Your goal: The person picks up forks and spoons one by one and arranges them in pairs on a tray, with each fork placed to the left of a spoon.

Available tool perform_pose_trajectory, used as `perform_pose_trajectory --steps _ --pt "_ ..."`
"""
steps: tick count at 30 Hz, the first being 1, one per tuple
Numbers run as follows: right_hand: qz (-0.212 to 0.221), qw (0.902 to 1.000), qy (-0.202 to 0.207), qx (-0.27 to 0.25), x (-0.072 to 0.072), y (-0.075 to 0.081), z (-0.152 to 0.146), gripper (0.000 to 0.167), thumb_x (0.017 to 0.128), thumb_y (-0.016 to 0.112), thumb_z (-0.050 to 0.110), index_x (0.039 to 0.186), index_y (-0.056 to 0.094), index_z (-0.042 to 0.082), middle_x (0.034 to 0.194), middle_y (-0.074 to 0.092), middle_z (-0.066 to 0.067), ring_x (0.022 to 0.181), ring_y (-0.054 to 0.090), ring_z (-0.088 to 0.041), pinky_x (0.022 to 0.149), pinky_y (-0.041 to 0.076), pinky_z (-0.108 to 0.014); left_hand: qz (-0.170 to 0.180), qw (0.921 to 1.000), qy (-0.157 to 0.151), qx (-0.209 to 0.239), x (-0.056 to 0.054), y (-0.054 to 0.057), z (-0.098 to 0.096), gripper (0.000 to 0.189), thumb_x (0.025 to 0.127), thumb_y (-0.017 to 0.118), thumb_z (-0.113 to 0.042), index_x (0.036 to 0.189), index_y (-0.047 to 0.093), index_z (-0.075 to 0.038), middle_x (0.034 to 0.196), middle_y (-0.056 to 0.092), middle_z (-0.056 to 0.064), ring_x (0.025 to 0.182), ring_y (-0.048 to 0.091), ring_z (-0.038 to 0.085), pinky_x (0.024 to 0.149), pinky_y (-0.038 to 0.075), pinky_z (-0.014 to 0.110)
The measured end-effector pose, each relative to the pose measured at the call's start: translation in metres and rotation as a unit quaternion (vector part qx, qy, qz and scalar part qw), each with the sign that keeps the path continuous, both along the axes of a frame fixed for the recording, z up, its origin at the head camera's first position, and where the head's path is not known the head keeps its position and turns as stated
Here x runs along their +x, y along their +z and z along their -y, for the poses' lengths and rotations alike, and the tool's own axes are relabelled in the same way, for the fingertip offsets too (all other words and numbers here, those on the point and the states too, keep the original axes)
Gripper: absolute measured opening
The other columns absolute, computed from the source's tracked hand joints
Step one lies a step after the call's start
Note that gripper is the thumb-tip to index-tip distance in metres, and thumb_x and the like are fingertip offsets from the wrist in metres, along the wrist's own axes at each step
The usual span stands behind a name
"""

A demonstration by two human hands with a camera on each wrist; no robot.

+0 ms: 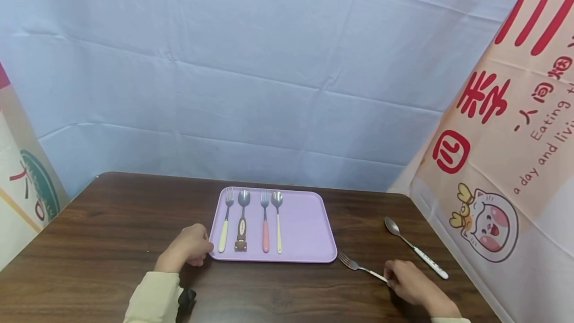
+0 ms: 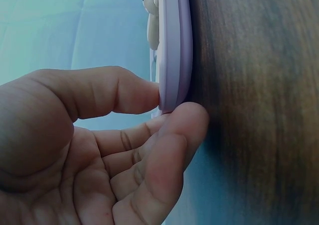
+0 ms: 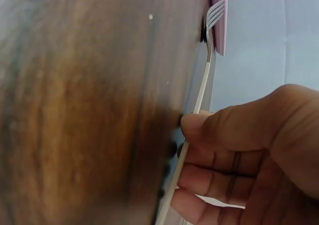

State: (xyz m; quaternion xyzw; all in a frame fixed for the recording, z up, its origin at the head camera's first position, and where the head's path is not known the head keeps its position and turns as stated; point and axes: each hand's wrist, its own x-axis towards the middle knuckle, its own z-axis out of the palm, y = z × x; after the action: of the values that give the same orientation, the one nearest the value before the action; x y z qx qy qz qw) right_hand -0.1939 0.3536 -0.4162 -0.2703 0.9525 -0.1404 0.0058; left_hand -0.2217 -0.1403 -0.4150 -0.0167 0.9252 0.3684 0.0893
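A lilac tray (image 1: 305,228) lies on the table with two forks and two spoons side by side on it. At its near left corner my left hand (image 1: 193,245) pinches the rim, thumb (image 2: 134,90) on the upper edge and fingers (image 2: 189,120) at the outer side. To the right of the tray, my right hand (image 1: 405,278) grips the pale handle of a fork (image 1: 354,264) between thumb and fingers. The fork's tines (image 3: 216,13) point at the tray's near right corner. Beyond the right hand lies a spoon (image 1: 417,250) with a white, dark-patterned handle.
On the tray, from left, are a yellow-handled fork (image 1: 225,221), a brown bear-handled spoon (image 1: 242,213), a pink-handled fork (image 1: 265,228) and a thin cream-handled spoon (image 1: 278,223). A pale cloth (image 1: 246,74) hangs behind the dark wooden table (image 1: 112,223); a printed cloth (image 1: 493,173) hangs at right.
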Motion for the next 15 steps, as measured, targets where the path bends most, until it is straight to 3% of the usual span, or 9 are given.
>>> perform_pose_trajectory --steps 8,15 --pt "-0.007 0.9999 -0.012 0.002 0.002 0.001 -0.002 0.025 0.07 0.063 -0.008 0.071 0.049 0.013 0.065 0.04 0.01 0.056 0.037 -0.001 0.047 0.035 -0.021 -0.002 1.0 -0.001 0.001 0.0 0.0 0.0 0.011 0.078 0.057 0.002 0.069 0.05 0.0 0.056 0.052 0.01 0.044 0.055 0.017 0.043 0.051 0.028" --pt "-0.056 0.9982 -0.021 0.012 0.001 0.011 -0.006 0.024 0.069 0.067 -0.004 0.072 0.049 0.011 0.066 0.04 0.009 0.058 0.038 -0.003 0.048 0.035 -0.024 -0.003 1.0 -0.005 0.002 0.0 0.001 -0.001 0.012 0.078 0.057 0.002 0.07 0.049 0.0 0.057 0.052 0.01 0.045 0.055 0.017 0.043 0.051 0.028"
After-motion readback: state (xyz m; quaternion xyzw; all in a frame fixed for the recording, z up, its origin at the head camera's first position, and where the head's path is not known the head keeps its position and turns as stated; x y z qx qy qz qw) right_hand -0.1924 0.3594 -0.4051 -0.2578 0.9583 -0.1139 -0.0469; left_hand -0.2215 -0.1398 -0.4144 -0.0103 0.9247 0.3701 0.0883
